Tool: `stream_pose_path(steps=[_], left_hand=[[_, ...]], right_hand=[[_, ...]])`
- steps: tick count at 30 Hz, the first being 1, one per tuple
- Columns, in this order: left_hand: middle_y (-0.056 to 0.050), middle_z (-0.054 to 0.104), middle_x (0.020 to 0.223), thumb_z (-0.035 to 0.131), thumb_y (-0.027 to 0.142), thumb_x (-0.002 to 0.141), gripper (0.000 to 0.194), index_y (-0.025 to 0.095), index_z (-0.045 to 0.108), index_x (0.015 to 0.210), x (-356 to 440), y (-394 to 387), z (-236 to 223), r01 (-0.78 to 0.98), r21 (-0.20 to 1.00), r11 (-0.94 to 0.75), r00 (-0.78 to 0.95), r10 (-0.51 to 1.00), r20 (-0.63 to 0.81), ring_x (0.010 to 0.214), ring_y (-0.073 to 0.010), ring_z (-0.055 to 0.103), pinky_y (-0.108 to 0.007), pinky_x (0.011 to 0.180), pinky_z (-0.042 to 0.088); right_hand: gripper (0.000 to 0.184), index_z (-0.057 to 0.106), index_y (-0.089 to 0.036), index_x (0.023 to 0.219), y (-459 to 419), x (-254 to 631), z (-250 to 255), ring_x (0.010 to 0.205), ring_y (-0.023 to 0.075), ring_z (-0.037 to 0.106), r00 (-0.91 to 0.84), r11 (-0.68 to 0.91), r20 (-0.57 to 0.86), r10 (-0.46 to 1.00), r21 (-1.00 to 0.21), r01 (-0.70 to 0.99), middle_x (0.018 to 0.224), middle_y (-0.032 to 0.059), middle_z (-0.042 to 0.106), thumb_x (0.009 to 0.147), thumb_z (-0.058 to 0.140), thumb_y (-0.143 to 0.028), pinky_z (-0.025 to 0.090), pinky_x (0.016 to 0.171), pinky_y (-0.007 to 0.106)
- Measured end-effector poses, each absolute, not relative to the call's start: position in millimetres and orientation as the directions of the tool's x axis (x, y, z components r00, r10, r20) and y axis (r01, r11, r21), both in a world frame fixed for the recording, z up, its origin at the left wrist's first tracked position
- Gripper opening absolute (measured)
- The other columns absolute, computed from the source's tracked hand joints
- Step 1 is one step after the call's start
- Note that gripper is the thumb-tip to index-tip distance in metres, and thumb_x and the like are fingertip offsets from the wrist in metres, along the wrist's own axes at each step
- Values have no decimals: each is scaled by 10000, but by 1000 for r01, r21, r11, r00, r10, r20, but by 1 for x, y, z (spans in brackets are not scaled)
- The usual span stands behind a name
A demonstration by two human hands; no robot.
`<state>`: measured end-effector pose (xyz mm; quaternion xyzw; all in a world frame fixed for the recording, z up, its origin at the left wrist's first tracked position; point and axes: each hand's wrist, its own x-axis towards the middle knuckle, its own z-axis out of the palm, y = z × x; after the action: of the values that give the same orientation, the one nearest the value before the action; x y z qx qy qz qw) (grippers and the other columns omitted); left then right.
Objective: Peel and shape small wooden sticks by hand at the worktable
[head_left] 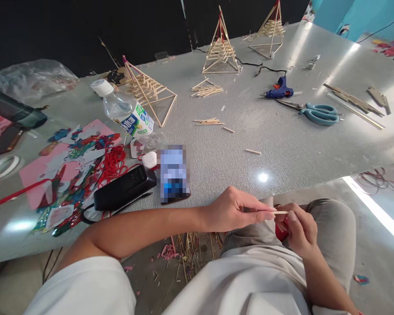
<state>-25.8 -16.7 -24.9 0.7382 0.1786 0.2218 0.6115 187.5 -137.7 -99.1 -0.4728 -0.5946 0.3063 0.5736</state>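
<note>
Stick: a thin, pale wooden sliver, held level above the lap, just off the near edge of the tabletop. The left hand pinches one end in a narrow fingertip grip; the right hand closes its grip on the other end and also cradles something red, which cannot be identified. The piece is judged very light, stiff along its length, yet easily snapped. Hold it near both ends with light pressure. Similar sticks lie on the tabletop beside a stick pyramid.
</note>
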Motion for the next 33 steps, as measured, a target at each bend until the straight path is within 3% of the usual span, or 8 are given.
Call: stream_pose_path(steps=[4,9,15,19,23,28,33], left_hand=[[-130,890,982,869,278,956,191,150,916,1090,-25,-15,-26,-43,989,-144,844,524,113,772,-150,784,-216,654,568],[-124,884,937,859,249,971,145,150,919,1057,-25,-14,-27,-127,970,-205,886,416,204,726,-136,746,-226,643,548],[-121,884,990,826,230,980,142,193,914,1086,-26,-14,-25,-92,973,-211,924,346,162,803,-151,755,-240,681,575],[-121,886,1020,790,216,969,177,189,908,1098,-26,-16,-23,-46,979,-199,928,354,115,850,-158,757,-228,631,552],[-130,882,980,745,207,964,200,157,906,1072,-27,-16,-22,-85,972,-221,910,381,166,825,-159,755,-232,626,549],[-120,881,998,646,165,995,272,151,892,1110,-29,-13,-19,-35,969,-245,893,429,140,807,-142,759,-245,737,609],[-111,881,990,619,125,1022,286,141,878,1144,-27,-12,-13,-87,963,-256,869,454,199,825,-144,783,-227,729,613]], right_hand=[[411,532,-240,813,-133,178,-100,442,105,281,99,188,174,980,-969,-159,590,-54,412,1172,431,-414,246,398,259],[482,447,-261,763,-129,164,-95,432,79,120,-136,-101,-47,990,-899,-427,584,-91,286,1090,561,-597,129,359,242],[579,318,-274,740,-129,162,-91,417,66,74,-270,-249,-126,955,-836,-489,549,-122,188,1037,584,-693,126,354,226],[575,339,-273,749,-128,163,-93,422,66,79,-270,-273,-150,951,-817,-508,560,-119,209,1012,617,-702,119,358,233],[555,351,-269,757,-126,163,-97,400,55,59,-295,-275,-123,948,-783,-558,550,-127,220,1025,614,-678,93,359,238],[520,428,-260,758,-124,156,-95,391,72,120,-251,-232,-100,963,-779,-582,466,-128,238,1036,620,-656,132,398,248],[576,446,-271,759,-125,145,-86,402,90,190,-157,-221,-159,975,-790,-571,485,-106,321,966,691,-749,155,422,278]])
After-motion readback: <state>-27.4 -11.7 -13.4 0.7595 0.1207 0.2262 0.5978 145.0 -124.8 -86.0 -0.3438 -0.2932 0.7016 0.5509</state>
